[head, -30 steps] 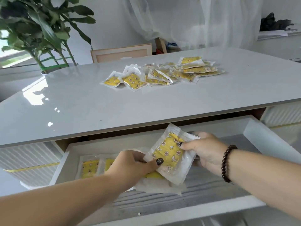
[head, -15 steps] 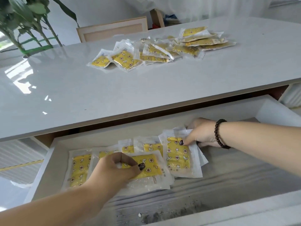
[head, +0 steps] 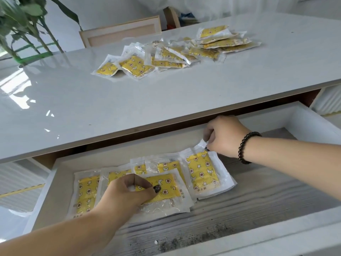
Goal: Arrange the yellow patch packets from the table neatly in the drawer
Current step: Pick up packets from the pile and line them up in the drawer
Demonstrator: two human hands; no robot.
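1. The drawer (head: 313,124) is pulled open below the front edge of the grey worktop (head: 166,100).
2. Inside the drawer, several yellow patch packets (head: 86,191) lie in a row along the left and middle part, and they overlap each other at the edges.
3. The left hand (head: 129,193) is over the middle of this row. Its fingers are curled and the thumb with the dark nail presses on the front packet (head: 166,187), which lies crosswise on top of the others.
4. The right hand (head: 223,135) is at the right end of the row, near the back wall of the drawer. It pinches the clear upper corner of the upright packet (head: 203,172) between thumb and finger.
5. The two hands are apart, each one on its own packet.
6. A dark bead bracelet (head: 247,146) is on the right wrist.
7. The right part of the drawer floor shows grey wood grain, and some dark crumbs (head: 193,239) lie near the front edge.
8. On the worktop, far from the drawer, a loose pile of packets (head: 166,58) lies in a disordered band, many of them overlapping.
9. A green plant (head: 24,28) stands at the left back corner of the worktop, and a wooden chair back (head: 121,32) is visible behind it.
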